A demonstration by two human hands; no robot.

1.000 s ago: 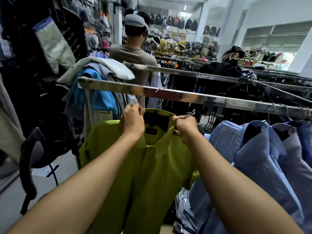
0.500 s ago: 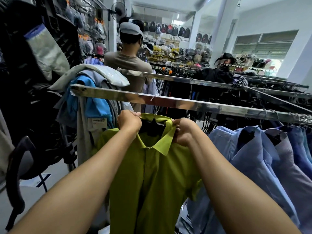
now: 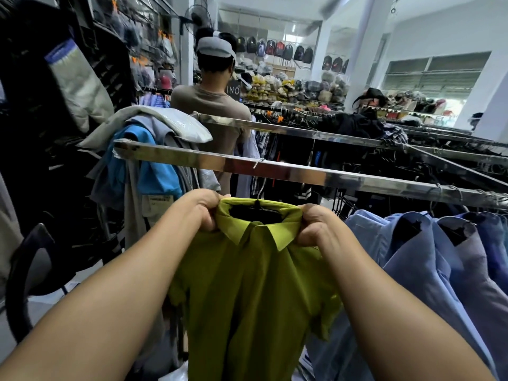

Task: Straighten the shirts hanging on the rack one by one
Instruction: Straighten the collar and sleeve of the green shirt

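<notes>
A lime-green collared shirt (image 3: 247, 284) hangs on a black hanger (image 3: 257, 207) from the shiny metal rail (image 3: 316, 176). My left hand (image 3: 196, 209) grips the left side of its collar. On the right side, my right hand (image 3: 316, 224) grips the collar and shoulder fabric. The collar lies folded down with both points facing me. To the right, several blue shirts (image 3: 428, 254) hang on the same rail, close against the green one.
A pile of blue, grey and white garments (image 3: 148, 149) is draped over the rail's left end. A person in a cap (image 3: 214, 105) stands behind the rail with their back to me. A black chair (image 3: 33, 270) stands at the left. More rails run at the right.
The open collar has been folded down and closed at the front. My hands moved apart to the collar's sides, and the shirt now hangs squarer towards me.
</notes>
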